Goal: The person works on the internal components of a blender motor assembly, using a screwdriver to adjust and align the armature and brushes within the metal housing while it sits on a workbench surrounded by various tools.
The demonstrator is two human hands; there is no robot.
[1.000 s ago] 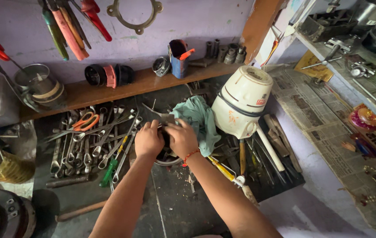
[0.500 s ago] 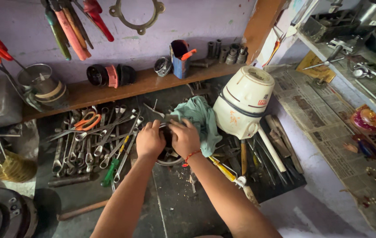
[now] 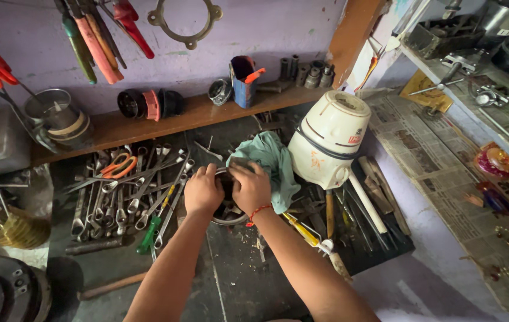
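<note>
**benchrat:** What were the hands doing there? Both looked locked onto something round.

**sparky_fix:** Yeah, the left hand (image 3: 202, 191) and right hand (image 3: 251, 188) were both curled shut over a dark round part (image 3: 229, 210) with a metal rim, sitting on the workbench (image 3: 236, 280) right in the middle. My guess is two hands because it needed bracing while it got twisted or pressed. The teal rag (image 3: 272, 161) lay touching the right hand, probably kept close for wiping. The white mixer base (image 3: 329, 140) sat tipped over just beside that, and the spanners (image 3: 141, 191) were spread out to the left.

**benchrat:** Anything different from half a second earlier?

**sparky_fix:** Barely. Same grip, same spot, nothing on the bench shifted. Only the view moved slightly.
</note>
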